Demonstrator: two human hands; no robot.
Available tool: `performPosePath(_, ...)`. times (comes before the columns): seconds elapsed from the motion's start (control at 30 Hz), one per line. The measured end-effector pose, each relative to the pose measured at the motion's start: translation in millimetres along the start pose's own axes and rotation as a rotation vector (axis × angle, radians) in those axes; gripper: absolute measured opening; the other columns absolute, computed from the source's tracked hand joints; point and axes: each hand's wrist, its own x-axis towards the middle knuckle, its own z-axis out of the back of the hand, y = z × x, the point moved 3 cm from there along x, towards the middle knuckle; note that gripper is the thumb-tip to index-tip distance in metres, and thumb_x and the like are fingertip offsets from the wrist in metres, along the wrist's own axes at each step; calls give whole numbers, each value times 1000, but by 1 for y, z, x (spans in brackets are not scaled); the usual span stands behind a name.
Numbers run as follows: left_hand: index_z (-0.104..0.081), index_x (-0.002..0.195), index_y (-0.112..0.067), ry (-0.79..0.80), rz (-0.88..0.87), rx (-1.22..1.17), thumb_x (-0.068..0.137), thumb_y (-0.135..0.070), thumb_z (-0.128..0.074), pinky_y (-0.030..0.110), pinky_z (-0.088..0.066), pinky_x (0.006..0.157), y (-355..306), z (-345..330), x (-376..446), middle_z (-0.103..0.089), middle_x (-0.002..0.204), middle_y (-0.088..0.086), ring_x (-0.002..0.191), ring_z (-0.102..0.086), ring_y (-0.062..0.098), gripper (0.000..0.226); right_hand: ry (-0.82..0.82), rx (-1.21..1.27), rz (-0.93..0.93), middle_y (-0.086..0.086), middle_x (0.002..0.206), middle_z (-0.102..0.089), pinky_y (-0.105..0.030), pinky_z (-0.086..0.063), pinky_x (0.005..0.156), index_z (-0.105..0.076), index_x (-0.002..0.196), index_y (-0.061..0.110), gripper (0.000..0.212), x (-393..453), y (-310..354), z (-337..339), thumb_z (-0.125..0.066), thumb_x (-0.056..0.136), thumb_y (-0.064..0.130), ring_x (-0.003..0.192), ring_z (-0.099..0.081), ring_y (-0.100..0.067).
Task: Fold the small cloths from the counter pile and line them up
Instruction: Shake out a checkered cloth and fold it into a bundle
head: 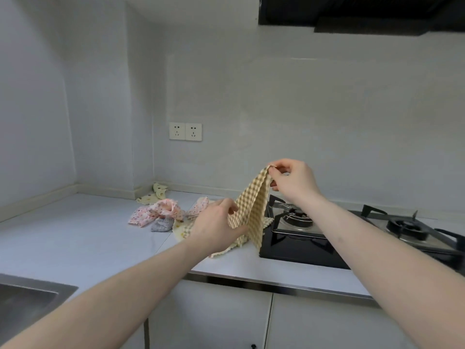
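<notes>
A tan checked cloth [253, 205] hangs above the white counter [83, 235]. My right hand [293, 181] pinches its top corner high up, near the stove. My left hand [217, 224] grips the cloth's lower edge, and the bottom of the cloth trails onto the counter. Behind my left hand lies the pile: a pink flowered cloth [157, 212], a small grey cloth [161, 225], a second pink piece [200, 207] and a pale yellow cloth [181, 229], partly hidden by my hand. Another cream patterned cloth [154, 193] lies against the back wall.
A black gas stove [352, 230] with two burners stands on the right, touching the hanging cloth. A steel sink [27, 303] is at the lower left. Two wall sockets [185, 131] sit above the pile. A range hood [364, 13] hangs at the top right.
</notes>
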Motion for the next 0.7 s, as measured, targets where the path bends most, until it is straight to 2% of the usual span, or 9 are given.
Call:
performPosePath(0.1, -62, 109, -33, -34, 7, -45, 90, -47, -69, 27, -52, 76, -11, 6, -13, -58, 104, -21, 95, -59, 7, 24, -18, 13, -6, 1, 89, -72, -22, -60, 61, -75, 96, 22, 10, -23, 9, 20, -66, 98, 20, 62, -72, -12)
performPosePath(0.17, -64, 95, -35, 11, 46, -134, 93, -39, -67, 31, -56, 76, -17, 6, -21, -65, 95, -22, 88, -64, 7, 6, -18, 25, -24, 1, 86, -73, -24, -60, 60, -73, 90, 24, 10, -39, 11, 32, -67, 97, 20, 61, -72, -12)
performPosePath(0.2, -66, 90, -34, 39, 67, -194, 93, -35, -67, 32, -58, 77, -20, 6, -25, -68, 91, -21, 84, -66, 6, 4, -12, 25, -34, 1, 85, -73, -25, -60, 60, -72, 87, 25, 11, -46, 11, 37, -67, 97, 22, 60, -71, -11)
performPosePath(0.3, -69, 91, -30, 144, 118, -360, 91, -34, -72, 27, -56, 80, -34, 7, -40, -71, 92, -16, 85, -67, 4, 5, 28, 0, -65, -1, 79, -74, -27, -60, 58, -71, 85, 23, 14, -66, 7, 48, -66, 98, 25, 57, -69, -11)
performPosePath(0.37, -69, 97, -27, 274, 99, -431, 84, -36, -80, 22, -53, 78, -48, 4, -56, -71, 96, -14, 84, -67, 4, 19, 50, -37, -74, 0, 76, -74, -32, -62, 61, -72, 85, 20, 17, -77, 4, 55, -65, 99, 26, 56, -70, -10)
performPosePath(0.43, -66, 99, -30, 345, 37, -378, 75, -46, -84, 22, -53, 75, -64, -1, -74, -71, 98, -16, 80, -69, 3, 34, 56, -66, -87, 0, 73, -74, -34, -62, 63, -74, 85, 15, 23, -86, 3, 62, -63, 100, 30, 57, -70, -9)
performPosePath(0.57, -62, 101, -32, 291, 9, -403, 73, -60, -81, 27, -55, 75, -96, -5, -89, -70, 99, -17, 79, -67, 3, 44, 47, -66, -113, -1, 66, -67, -31, -58, 59, -73, 82, 7, 36, -93, 4, 77, -61, 101, 35, 58, -64, -12)
performPosePath(0.7, -67, 104, -28, 276, 114, -587, 82, -58, -76, 30, -54, 92, -118, 2, -83, -70, 103, -14, 95, -66, 4, 38, 59, -27, -118, 1, 65, -65, -27, -54, 59, -75, 82, 8, 34, -100, 12, 85, -65, 99, 36, 60, -62, -14)
